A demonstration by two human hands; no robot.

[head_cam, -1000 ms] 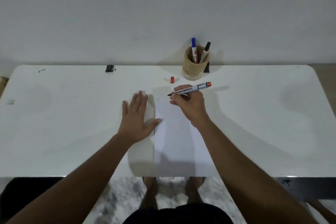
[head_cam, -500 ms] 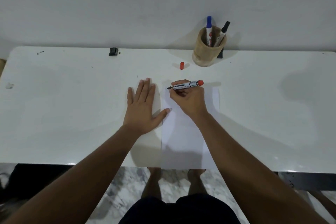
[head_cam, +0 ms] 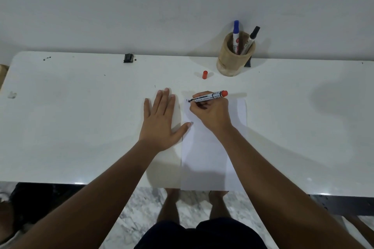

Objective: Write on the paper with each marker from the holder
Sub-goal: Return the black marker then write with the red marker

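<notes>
**Red marker at the paper's top left corner: first marker in use**

Since half a second earlier, the marker tip has come down onto the sheet, where a small dark mark now shows beside it; the hands have otherwise barely shifted.

**Item 1, right hand** [head_cam: 210, 113]. Fingers closed around the red marker [head_cam: 208, 96] in a writing grip. Barrel lies nearly level, red end pointing right, tip at the top left corner of the paper [head_cam: 204, 159].

**Item 2, left hand** [head_cam: 162, 121]. Open and flat, holding nothing. Palm rests on the table [head_cam: 70, 117] just left of the sheet; thumb tip touches the paper's left edge, apparently steadying it.

**Item 3, paper.** White sheet, lying lengthwise away from the person, near edge slightly overhanging the table front. Blank apart from the mark at the tip.

**Item 4, holder** [head_cam: 232, 60]. Wooden cup by the wall, well beyond the paper. Contents: one blue marker [head_cam: 236, 34] and one black marker [head_cam: 252, 39], both capped and leaning upright.

**Item 5, red cap** [head_cam: 205, 75]. Stands loose on the table, between holder and paper.

**Step in hand (judged):** writing with the first of three markers, only just begun.

**Next move calls for:** a steady stroke rightward with the sheet pinned; afterwards, recapping with the loose cap, returning the marker, and taking blue or black.
</notes>
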